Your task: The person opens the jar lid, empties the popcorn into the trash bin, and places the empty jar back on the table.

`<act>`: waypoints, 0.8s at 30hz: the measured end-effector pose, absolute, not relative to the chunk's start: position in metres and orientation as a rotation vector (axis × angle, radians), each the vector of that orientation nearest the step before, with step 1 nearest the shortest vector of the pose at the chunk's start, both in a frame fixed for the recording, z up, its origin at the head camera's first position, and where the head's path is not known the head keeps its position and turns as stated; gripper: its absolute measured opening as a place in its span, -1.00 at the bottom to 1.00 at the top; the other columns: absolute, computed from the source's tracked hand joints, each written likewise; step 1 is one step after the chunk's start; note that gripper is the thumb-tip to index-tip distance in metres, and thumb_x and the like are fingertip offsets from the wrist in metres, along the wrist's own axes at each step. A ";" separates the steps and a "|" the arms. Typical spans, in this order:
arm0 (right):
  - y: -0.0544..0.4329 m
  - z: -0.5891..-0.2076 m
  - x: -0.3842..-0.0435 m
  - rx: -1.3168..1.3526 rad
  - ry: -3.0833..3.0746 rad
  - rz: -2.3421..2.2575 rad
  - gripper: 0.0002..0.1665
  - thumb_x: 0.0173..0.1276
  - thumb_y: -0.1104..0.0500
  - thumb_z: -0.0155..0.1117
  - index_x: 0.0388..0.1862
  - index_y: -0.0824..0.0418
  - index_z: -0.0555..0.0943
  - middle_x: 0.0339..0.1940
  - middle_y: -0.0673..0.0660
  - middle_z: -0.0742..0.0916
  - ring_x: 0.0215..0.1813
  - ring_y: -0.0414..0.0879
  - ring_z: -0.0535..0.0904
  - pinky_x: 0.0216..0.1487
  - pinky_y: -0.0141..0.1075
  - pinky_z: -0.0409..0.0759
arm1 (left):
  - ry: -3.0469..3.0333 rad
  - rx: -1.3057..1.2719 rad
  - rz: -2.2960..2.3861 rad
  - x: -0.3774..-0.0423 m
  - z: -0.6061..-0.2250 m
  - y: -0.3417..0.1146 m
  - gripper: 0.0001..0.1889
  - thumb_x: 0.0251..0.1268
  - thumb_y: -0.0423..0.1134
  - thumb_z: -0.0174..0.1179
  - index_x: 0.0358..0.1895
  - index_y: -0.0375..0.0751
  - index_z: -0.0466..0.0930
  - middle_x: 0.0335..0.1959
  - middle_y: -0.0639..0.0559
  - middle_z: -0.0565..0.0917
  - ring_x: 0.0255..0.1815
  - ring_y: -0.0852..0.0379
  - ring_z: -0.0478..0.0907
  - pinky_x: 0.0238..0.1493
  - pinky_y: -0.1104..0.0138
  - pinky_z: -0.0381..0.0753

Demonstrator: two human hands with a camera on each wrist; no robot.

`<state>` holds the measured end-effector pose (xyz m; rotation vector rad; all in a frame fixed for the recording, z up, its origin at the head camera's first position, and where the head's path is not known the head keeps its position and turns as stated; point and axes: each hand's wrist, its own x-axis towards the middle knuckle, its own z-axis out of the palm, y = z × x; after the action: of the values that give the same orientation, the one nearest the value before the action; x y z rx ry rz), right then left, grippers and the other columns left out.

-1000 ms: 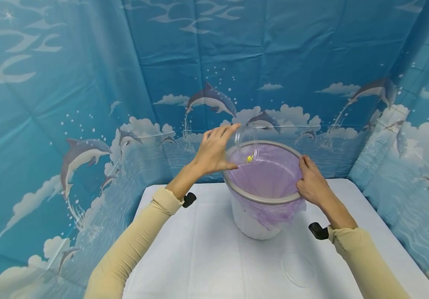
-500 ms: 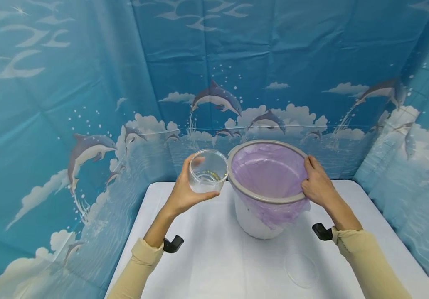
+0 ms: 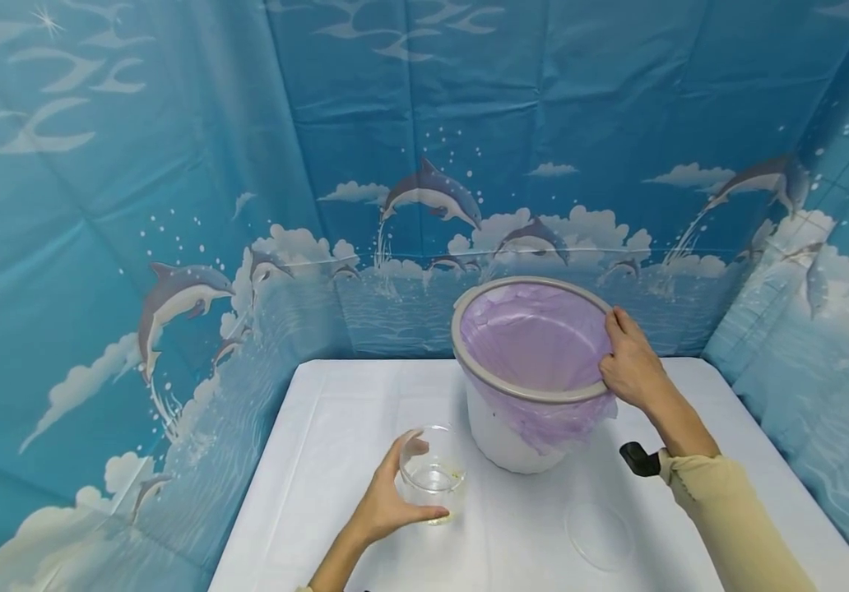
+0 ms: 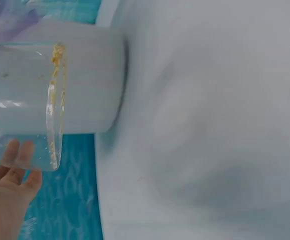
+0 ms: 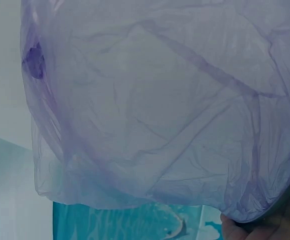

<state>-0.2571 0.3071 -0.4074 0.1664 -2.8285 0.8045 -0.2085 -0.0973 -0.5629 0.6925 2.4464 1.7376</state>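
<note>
My left hand (image 3: 383, 501) grips a clear round plastic container (image 3: 432, 469) from its left side, low over the white table. Yellow crumbs cling along the bottom edge of the container (image 4: 30, 100) in the left wrist view. To the right stands a white trash bin (image 3: 502, 436) with a grey rim, lined with a thin purple bag (image 3: 535, 337). My right hand (image 3: 635, 362) holds the bin's rim at its right side. In the right wrist view the bag (image 5: 150, 110) hangs over the outside of the bin, and only some fingers (image 5: 232, 231) show at the lower right.
A clear round lid (image 3: 599, 536) lies flat on the white table cover (image 3: 528, 551), in front of the bin. Behind and to both sides hangs a blue curtain (image 3: 365, 107) printed with dolphins and clouds.
My left hand has brought the container from over the bin's mouth, where it was tipped, leftward and down close to the table, turning it upright. My right hand has stayed on the rim.
</note>
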 end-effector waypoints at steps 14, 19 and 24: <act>0.307 -0.406 -0.259 0.166 -2.841 0.787 -0.13 0.29 0.41 -0.24 0.58 0.66 -0.10 0.61 0.67 -0.02 0.64 0.57 -0.13 0.59 0.39 -0.04 | 2.131 0.758 1.762 -0.164 -0.622 -0.080 0.19 -0.17 -0.23 0.71 0.59 0.16 0.13 0.47 -0.18 0.46 0.40 -0.18 0.49 0.34 0.27 0.54; 0.309 -0.407 -0.258 0.166 -2.843 0.776 -0.15 0.30 0.40 -0.27 0.58 0.66 -0.09 0.61 0.68 -0.02 0.63 0.58 -0.12 0.58 0.40 -0.03 | 2.053 0.723 1.763 -0.159 -0.635 -0.080 0.20 -0.14 -0.26 0.69 0.61 0.14 0.10 0.51 -0.21 0.40 0.45 -0.26 0.42 0.40 0.21 0.50; 0.308 -0.407 -0.257 0.168 -2.836 0.772 -0.14 0.29 0.40 -0.27 0.58 0.67 -0.08 0.60 0.69 0.00 0.63 0.59 -0.11 0.57 0.40 -0.01 | 2.082 0.720 1.730 -0.158 -0.640 -0.081 0.23 -0.16 -0.24 0.70 0.62 0.15 0.08 0.52 -0.18 0.39 0.49 -0.27 0.39 0.49 0.10 0.43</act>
<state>-0.2573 0.3083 -0.4072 0.1684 -2.8356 0.7718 -0.1583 -0.0810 -0.6402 0.7198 2.0824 1.7300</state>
